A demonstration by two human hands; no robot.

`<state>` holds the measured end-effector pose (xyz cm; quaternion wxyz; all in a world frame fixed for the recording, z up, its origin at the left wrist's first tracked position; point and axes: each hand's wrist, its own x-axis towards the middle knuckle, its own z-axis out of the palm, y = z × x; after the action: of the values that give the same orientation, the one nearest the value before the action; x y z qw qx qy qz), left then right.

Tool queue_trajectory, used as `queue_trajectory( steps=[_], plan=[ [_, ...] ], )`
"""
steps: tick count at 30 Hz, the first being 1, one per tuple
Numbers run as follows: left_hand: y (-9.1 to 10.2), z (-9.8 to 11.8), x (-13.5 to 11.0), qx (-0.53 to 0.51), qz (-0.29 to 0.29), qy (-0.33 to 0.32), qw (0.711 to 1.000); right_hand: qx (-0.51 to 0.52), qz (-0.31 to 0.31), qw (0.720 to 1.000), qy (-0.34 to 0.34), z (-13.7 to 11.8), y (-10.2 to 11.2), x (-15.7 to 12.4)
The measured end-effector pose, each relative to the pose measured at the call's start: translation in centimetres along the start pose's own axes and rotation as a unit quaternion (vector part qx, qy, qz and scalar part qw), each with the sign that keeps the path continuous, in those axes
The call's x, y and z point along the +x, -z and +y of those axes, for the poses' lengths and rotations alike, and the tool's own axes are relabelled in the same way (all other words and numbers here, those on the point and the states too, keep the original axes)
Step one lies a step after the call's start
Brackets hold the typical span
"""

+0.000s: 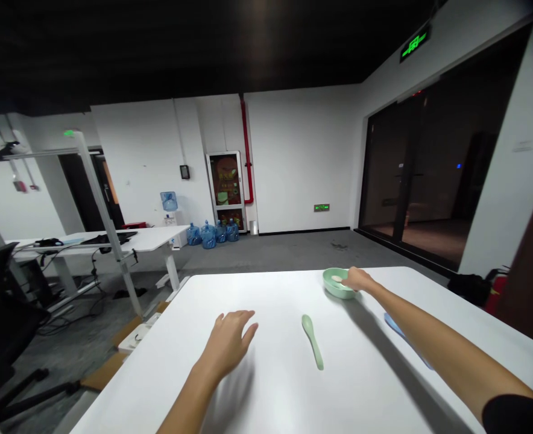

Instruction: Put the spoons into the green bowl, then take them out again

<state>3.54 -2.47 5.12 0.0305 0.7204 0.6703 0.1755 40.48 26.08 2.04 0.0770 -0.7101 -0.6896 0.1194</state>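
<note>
Well, R hand (pixel 357 279) pinches a pale spoon (pixel 336 278), prob. light, stiff & slick, best held by its handle, in the green bowl (pixel 337 293) nr the table's (pixel 266 386) far edge, L hand (pixel 230 340) loose.

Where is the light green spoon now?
In the head view, the light green spoon lies on the white table, right of the left hand, nearer the camera than the round green bowl.
</note>
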Motion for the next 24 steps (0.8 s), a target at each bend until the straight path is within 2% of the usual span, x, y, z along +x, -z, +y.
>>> queue_trajectory(
  steps=[5,11,18,24],
  plan=[
    [-0.1,0.0,0.0,0.004,0.004,-0.008,1.0,0.03,0.028,0.999,0.021,1.1,2.3,-4.0],
    [0.3,0.3,-0.4,0.015,0.002,-0.012,1.0,0.037,0.061,0.997,0.026,4.5,3.5,-9.2],
    [0.7,0.5,-1.1,0.027,0.015,-0.012,0.999,0.039,0.065,0.997,0.0,8.0,3.0,-13.1],
    [0.4,0.5,-0.9,0.034,0.019,-0.015,0.999,0.025,0.05,0.998,-0.026,9.5,1.0,-14.1]
  ],
)
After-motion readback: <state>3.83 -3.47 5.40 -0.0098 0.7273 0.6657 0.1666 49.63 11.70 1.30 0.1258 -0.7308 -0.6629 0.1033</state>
